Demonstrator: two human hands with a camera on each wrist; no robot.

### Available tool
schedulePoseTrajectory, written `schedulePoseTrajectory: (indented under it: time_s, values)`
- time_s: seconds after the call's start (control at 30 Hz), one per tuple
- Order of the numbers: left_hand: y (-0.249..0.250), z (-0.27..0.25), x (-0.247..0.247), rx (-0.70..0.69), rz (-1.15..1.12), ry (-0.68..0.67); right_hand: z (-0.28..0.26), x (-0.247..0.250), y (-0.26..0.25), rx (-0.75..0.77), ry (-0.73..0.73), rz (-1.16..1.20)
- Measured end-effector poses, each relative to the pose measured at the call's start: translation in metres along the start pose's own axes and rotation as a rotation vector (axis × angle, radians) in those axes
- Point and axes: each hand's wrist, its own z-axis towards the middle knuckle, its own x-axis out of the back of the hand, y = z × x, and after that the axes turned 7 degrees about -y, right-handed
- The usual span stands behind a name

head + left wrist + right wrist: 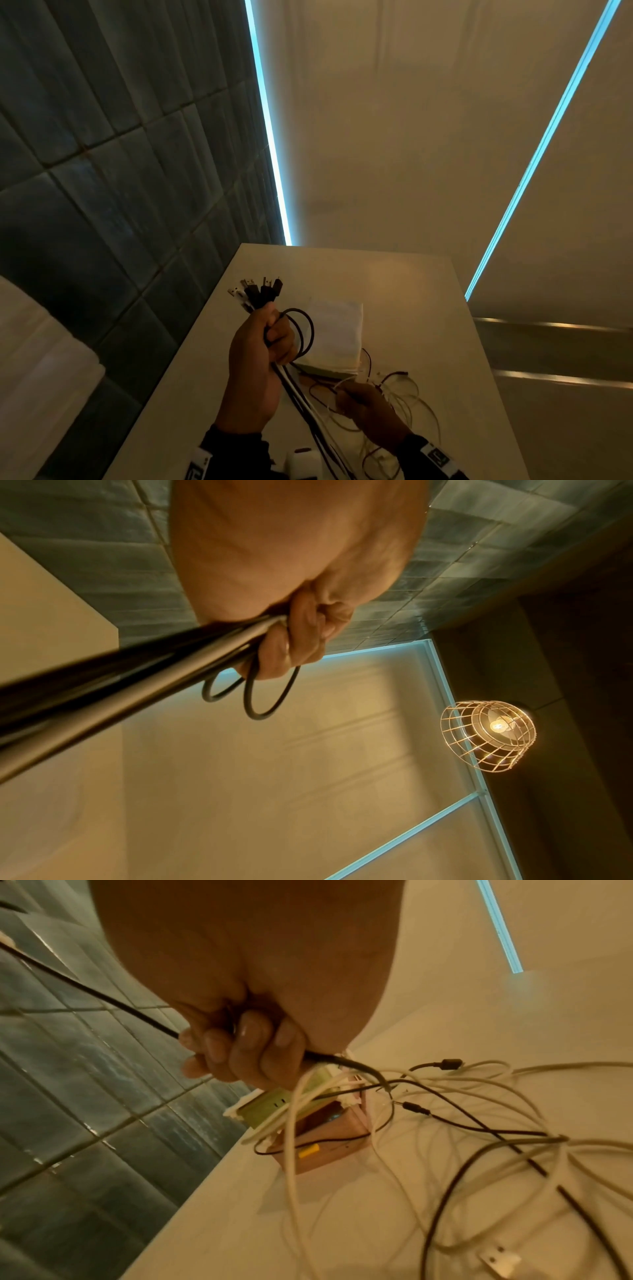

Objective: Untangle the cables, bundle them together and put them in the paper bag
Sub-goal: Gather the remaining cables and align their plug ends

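The left hand point(255, 356) is clenching a bunch of cables point(260, 294) by their plug ends, raised just beside the paper bag point(334, 334). The right hand point(368, 413) is gripping a black cable point(346, 1062) in front of the bag. Gathering looks partly done; loose cables point(479, 1137) are lying tangled before the bag, and bagging remains.
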Motion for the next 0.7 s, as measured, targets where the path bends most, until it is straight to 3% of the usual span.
schedulePoseTrajectory:
  time_s: [0.17,0.27,0.33,0.43,0.57,0.7]
  values:
    - [-0.003,0.001,0.006,-0.022,0.043,0.058,0.001,0.015,0.026,-0.122,0.083,-0.232]
    - [-0.012,0.005,0.008,-0.004,0.094,0.120,0.008,0.020,-0.001,-0.136,0.258,-0.125]
    - [-0.017,0.006,0.008,0.017,0.133,0.163,0.011,0.025,-0.037,-0.052,0.328,0.052]
    - [-0.023,0.006,0.005,0.057,0.206,0.216,0.006,0.028,-0.099,0.131,0.287,0.215]
    - [-0.026,0.005,-0.004,0.115,0.201,0.230,-0.007,0.018,-0.149,0.356,0.157,0.218]
    - [-0.019,0.004,-0.011,0.147,0.009,0.110,-0.014,0.008,-0.146,0.348,-0.020,0.227]
